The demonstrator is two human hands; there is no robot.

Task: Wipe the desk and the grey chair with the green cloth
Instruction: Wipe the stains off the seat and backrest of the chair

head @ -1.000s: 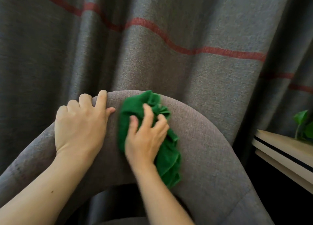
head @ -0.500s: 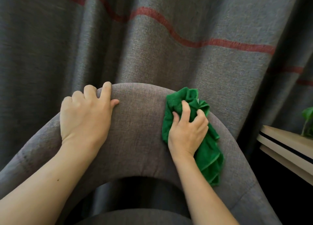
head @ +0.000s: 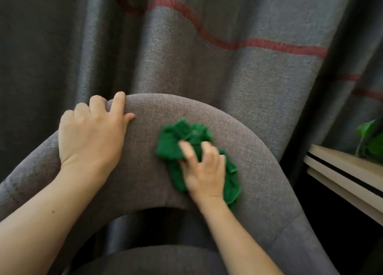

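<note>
While the left hand [head: 91,134] grips the top edge of the chair [head: 143,171] back, fingers curled over it and thumb on the front, the right hand [head: 204,167] presses the cloth [head: 174,148] flat against the backrest, fingers spread and blurred. One cloth, one chair and two bare forearms show. Bunched, the cloth runs from upper left to lower right, just right of the back's middle; a desk [head: 339,169] edge sits at right.

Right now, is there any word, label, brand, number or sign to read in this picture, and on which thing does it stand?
None. No text shows on the chair, the cloth, the curtain or the desk. The curtain bears only red stripes, and the desk edge only a dark line. The cloth is blurred by motion.
</note>
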